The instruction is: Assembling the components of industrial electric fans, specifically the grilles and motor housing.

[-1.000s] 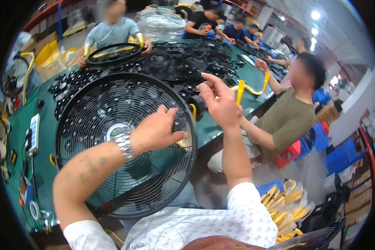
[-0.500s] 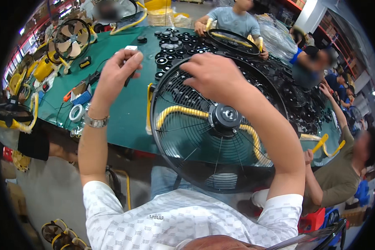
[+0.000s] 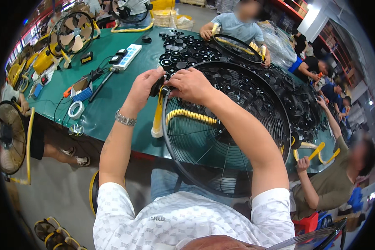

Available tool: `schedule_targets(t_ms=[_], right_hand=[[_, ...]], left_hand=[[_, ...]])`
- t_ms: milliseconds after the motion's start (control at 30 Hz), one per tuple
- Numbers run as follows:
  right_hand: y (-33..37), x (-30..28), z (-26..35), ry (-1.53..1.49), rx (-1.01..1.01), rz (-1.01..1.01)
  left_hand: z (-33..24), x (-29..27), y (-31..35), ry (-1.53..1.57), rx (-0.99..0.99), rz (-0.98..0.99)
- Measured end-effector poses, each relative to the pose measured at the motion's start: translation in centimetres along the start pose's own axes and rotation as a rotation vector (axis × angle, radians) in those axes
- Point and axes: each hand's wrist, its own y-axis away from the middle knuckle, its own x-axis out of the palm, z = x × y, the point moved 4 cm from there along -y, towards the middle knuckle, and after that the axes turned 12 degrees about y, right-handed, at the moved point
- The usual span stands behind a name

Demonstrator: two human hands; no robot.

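Note:
My left hand (image 3: 146, 86) is closed on a black round knob (image 3: 156, 88) at the left side of a large fan's round black wire guard (image 3: 180, 155). Close beside it, my right hand (image 3: 190, 85) bends its fingers at the guard's rim, where a yellow stand tube (image 3: 157, 116) meets it. Whether the right fingertips pinch a small part is hidden. The guard lies tilted over the table's near edge. Through its wires shows a yellow ribbed piece (image 3: 191, 114). My right forearm covers part of the fan's middle.
Many black round knobs (image 3: 180, 53) are heaped beyond the guard on the green table (image 3: 116, 112). Left lie a white power strip (image 3: 128, 57), a tape roll (image 3: 76, 110) and a blue box (image 3: 82, 92). Co-workers handle a fan ring (image 3: 237, 49) opposite and yellow tubes (image 3: 316, 151) at right.
Both hands have come together at the guard's left rim, the left moving right and down, the right moving left and down. The guard has shifted slightly right.

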Motion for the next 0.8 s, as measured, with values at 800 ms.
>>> schedule_targets(t_ms=[800], right_hand=[[-0.3, -0.3, -0.5, -0.005, -0.002, -0.032]], left_hand=[[1.9, 0.2, 1.3, -0.093, 0.302, 0.101]])
